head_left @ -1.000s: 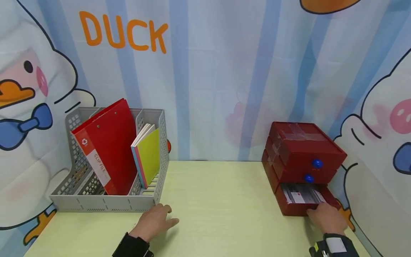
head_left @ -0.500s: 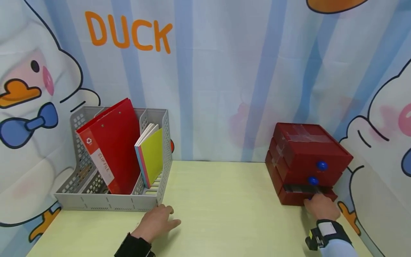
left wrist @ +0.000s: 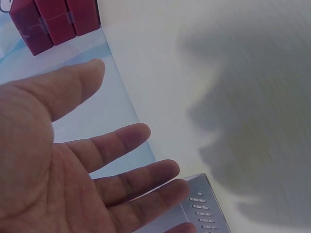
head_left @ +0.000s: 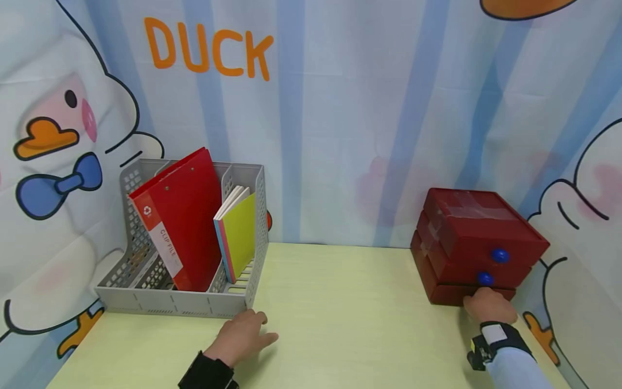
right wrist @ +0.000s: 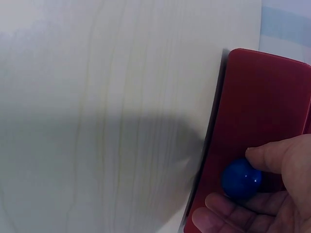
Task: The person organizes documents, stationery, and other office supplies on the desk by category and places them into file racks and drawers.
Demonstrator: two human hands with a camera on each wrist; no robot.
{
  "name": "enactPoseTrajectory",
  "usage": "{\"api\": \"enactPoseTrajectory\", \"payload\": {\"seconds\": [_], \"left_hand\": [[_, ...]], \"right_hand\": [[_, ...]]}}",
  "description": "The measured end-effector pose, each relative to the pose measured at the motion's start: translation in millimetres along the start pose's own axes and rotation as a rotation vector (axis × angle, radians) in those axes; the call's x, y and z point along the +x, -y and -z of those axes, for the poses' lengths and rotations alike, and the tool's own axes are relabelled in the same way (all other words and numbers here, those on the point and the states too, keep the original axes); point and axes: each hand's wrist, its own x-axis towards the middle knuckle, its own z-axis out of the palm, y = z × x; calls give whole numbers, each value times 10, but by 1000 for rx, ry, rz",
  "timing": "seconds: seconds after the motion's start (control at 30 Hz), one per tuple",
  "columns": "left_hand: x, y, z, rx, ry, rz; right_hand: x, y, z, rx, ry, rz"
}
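Note:
At the right in the head view stands a dark red chest of three drawers (head_left: 486,221) with blue knobs, all its drawers pushed in. My right hand (head_left: 489,306) is at the bottom drawer's front (head_left: 447,294). Seen from the right wrist, my thumb and fingers hold the round blue knob (right wrist: 241,178) from either side. My left hand (head_left: 238,337) has its fingers extended, beside the front right corner of a grey perforated file organizer (head_left: 175,302). Nothing lies in its palm in the left wrist view.
The organizer holds a red clip file (head_left: 180,227), tilted, and a few thin notebooks (head_left: 240,232) with a lime-green cover. Both containers stand on a pale yellow table (head_left: 340,313). Behind them hangs a blue striped curtain (head_left: 335,119) with duck prints.
My right hand has pushed the bottom drawer in, away from me; its contents are now out of sight. The left hand stays by the organizer. The head view has shifted slightly.

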Motion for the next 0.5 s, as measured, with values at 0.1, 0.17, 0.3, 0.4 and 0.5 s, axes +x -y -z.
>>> {"api": "enactPoseTrajectory", "payload": {"seconds": [0.1,0.17,0.3,0.4,0.5], "left_hand": [[-8,-19,-19,6,-2,-2],[-16,-32,-29,8,-2,-4],[-3,-48,-49,7,6,4],[11,-51,-52,9,5,1],[28,-55,-37,12,-4,-16]], "right_hand": [[7,-18,0,-1,-2,-9],[-7,-25,1,0,-2,-10],[-28,-52,-12,-6,-11,-1],[-45,-55,-34,-26,-20,-8],[-95,-16,-44,-55,-44,-29]]}}
